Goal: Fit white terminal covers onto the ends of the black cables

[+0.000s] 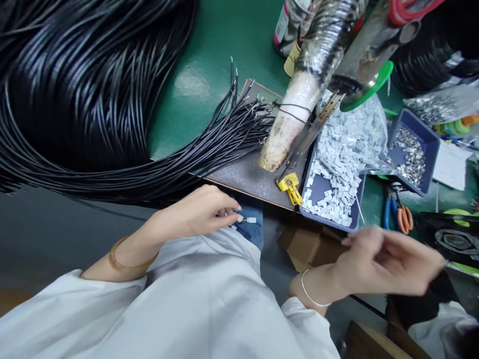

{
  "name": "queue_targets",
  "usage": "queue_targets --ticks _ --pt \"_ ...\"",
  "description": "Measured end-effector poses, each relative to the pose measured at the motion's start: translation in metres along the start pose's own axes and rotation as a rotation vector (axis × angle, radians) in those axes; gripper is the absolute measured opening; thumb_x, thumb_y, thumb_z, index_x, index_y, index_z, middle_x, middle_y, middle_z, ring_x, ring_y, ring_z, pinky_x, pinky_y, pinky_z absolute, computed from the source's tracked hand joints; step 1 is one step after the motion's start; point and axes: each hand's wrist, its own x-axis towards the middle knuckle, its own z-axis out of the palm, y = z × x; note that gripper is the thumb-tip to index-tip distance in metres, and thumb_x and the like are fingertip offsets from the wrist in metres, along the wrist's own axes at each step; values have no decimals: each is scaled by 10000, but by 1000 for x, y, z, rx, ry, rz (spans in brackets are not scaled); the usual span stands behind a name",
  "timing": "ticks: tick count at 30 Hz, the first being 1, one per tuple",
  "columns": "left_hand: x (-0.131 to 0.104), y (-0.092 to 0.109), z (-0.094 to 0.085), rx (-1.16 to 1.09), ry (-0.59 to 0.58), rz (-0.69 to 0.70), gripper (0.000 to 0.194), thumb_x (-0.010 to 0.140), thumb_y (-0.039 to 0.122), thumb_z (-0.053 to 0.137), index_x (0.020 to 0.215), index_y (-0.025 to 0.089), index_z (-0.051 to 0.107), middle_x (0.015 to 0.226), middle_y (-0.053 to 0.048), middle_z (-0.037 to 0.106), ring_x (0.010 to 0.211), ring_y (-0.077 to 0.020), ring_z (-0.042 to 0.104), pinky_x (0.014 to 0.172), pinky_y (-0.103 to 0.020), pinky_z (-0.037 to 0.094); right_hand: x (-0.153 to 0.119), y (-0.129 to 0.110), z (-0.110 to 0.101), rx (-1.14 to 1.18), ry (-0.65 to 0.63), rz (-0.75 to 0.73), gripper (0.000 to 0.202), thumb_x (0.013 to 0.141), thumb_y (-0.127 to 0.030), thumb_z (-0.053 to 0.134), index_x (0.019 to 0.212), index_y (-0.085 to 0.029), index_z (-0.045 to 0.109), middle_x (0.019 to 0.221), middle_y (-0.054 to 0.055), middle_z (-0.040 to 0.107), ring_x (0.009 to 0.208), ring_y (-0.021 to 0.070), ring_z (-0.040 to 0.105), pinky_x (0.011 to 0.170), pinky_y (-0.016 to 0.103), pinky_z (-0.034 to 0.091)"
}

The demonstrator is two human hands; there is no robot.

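Note:
My left hand [204, 212] is closed, thumb and fingertips pinched together in front of the table's edge. At its fingertips shows a small white tab-like piece [249, 220], too small to make out exactly. Beyond this hand, a thick bundle of black cables [194, 152] lies along the edge, with bare wire ends fanned out on a grey board [245, 174]. My right hand [385, 259], smeared by motion with its fingers curled, is to the right, just in front of a blue tray [331, 224] of small white pieces [339, 192]. Whether it holds anything is unclear.
A wrapped white tube [290, 119] and a metal rod [322, 117] slant over the board, near a yellow clip [290, 187]. Farther right are a bin [430, 164] of metal parts, blue-handled pliers [391, 212] and orange-handled scissors [405, 219]. Coiled black cable [86, 85] fills the left.

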Motion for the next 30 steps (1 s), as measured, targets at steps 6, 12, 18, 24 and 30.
queue_targets --ticks 6,12,18,24,30 --pt "19 -11 -12 256 800 44 140 867 266 658 930 160 726 949 -54 740 872 -191 657 849 -346 511 22 35 41 -260 -438 1 136 856 -316 587 814 -201 647 937 61 735 879 208 675 753 319 517" --pt "43 -21 -17 650 550 -90 179 878 227 599 971 115 704 1127 -154 629 1043 -326 584 832 -437 489 36 41 50 -457 -514 -110 81 826 -223 552 764 -209 602 796 35 697 709 172 602 645 286 374" --pt "21 -30 -11 565 619 15 183 891 139 506 852 163 683 973 -85 662 899 -229 625 803 -360 495 42 35 69 -564 -434 -183 69 816 -205 525 753 -213 553 731 29 620 708 173 540 619 291 289" --pt "5 -24 -5 411 791 26 127 838 91 549 838 169 649 839 -42 704 758 -178 632 755 -313 504 44 40 79 -435 -401 -143 89 816 -231 529 732 -219 501 728 4 591 674 151 528 642 282 357" --pt "5 -24 -1 418 938 13 85 845 129 595 827 183 658 814 -34 697 770 -183 612 762 -335 492 40 38 75 -195 -200 -79 111 846 -265 546 752 -210 525 812 31 643 717 149 589 607 257 457"
